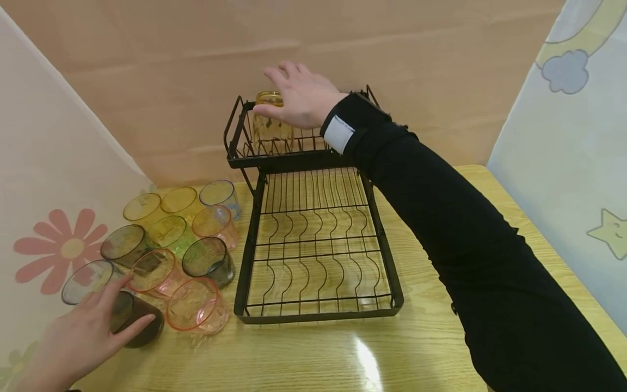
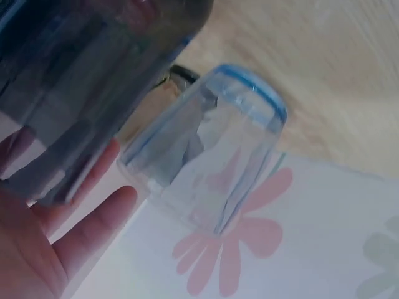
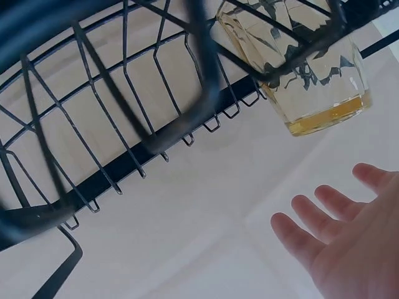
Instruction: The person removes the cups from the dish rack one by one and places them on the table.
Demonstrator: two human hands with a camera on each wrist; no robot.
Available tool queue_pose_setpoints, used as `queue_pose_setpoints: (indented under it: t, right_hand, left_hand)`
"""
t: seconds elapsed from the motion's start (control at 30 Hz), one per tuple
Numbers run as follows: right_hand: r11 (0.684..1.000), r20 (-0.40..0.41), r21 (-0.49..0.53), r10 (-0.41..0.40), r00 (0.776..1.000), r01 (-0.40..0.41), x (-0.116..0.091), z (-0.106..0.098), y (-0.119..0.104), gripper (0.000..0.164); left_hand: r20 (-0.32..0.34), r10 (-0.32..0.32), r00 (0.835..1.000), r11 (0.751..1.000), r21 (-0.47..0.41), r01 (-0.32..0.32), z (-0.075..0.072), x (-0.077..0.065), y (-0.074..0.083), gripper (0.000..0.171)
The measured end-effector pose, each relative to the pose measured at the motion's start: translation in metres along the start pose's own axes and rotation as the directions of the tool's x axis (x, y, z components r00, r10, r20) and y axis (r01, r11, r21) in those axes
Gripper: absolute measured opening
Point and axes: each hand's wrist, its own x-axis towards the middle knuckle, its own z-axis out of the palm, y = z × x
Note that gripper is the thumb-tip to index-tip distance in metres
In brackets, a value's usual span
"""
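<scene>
An amber glass (image 1: 269, 130) stands upside down at the left end of the dish rack's upper tier (image 1: 279, 161). Beside and above it is my right hand (image 1: 306, 98), fingers spread and holding nothing. In the right wrist view its fingertips are apart from the glass (image 3: 330, 115). My left hand (image 1: 80, 340) is at a dark grey glass (image 1: 147, 326) on the table, thumb and index finger spread on either side of it. The left wrist view shows straight fingers next to this dark glass (image 2: 81, 93), with a clear, blue-tinted glass (image 2: 212, 149) just beyond.
Several coloured glasses, among them a pink one (image 1: 196, 310), a green one (image 1: 168, 234) and a yellow one (image 1: 181, 201), stand mouth up left of the rack. The rack's black lower tier (image 1: 318, 316) extends toward me. Printed cloth (image 1: 73, 218) borders the table's left side.
</scene>
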Motion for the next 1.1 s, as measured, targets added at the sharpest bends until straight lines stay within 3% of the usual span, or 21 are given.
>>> queue_pose_setpoints:
  t: [0.13,0.27,0.37,0.57,0.67,0.77,0.87,0.93,1.0,1.1]
  right_hand:
    - [1.000,0.001,0.017,0.016,1.000,-0.016,0.002,-0.001,0.002,0.086]
    - [1.000,0.005,0.016,0.023,1.000,-0.023,0.005,-0.003,-0.001,0.086]
    - [1.000,0.009,0.017,0.023,1.000,-0.023,0.008,-0.002,-0.006,0.086]
    - [0.999,0.023,0.042,0.027,0.999,-0.028,0.016,0.004,-0.015,0.087]
    - [0.998,0.027,0.061,0.033,0.999,-0.034,0.018,0.008,-0.017,0.086]
    - [0.996,0.034,0.076,0.034,0.999,-0.037,0.020,0.010,-0.019,0.086]
    - [0.994,0.042,0.095,0.046,0.998,-0.050,0.021,0.012,-0.019,0.086]
    - [0.991,0.051,0.115,0.061,0.997,-0.066,0.021,0.014,-0.020,0.087]
    - [0.988,0.064,0.132,0.076,0.995,-0.084,0.021,0.016,-0.021,0.087]
    - [0.983,0.091,0.149,0.095,0.991,-0.108,0.020,0.020,-0.022,0.086]
  left_hand:
    - [-0.021,-0.012,1.000,1.000,0.025,0.013,-0.009,0.002,-0.001,0.088]
    - [-0.115,0.054,0.992,0.998,0.018,-0.052,-0.020,0.010,0.001,0.084]
    - [-0.182,0.116,0.976,0.993,0.000,-0.118,-0.030,0.022,0.010,0.082]
    - [-0.250,0.180,0.951,0.972,-0.106,-0.211,-0.038,0.049,0.052,0.087]
    - [-0.256,0.202,0.945,0.951,-0.179,-0.252,-0.037,0.064,0.074,0.085]
    - [-0.239,0.214,0.947,0.914,-0.292,-0.281,-0.036,0.077,0.093,0.081]
    - [-0.220,0.227,0.949,0.845,-0.439,-0.304,-0.037,0.087,0.109,0.074]
    - [-0.223,0.224,0.949,0.765,-0.563,-0.313,-0.038,0.092,0.119,0.067]
    - [-0.230,0.217,0.949,0.661,-0.681,-0.316,-0.039,0.096,0.129,0.060]
    - [-0.237,0.188,0.953,0.461,-0.836,-0.299,-0.038,0.102,0.143,0.055]
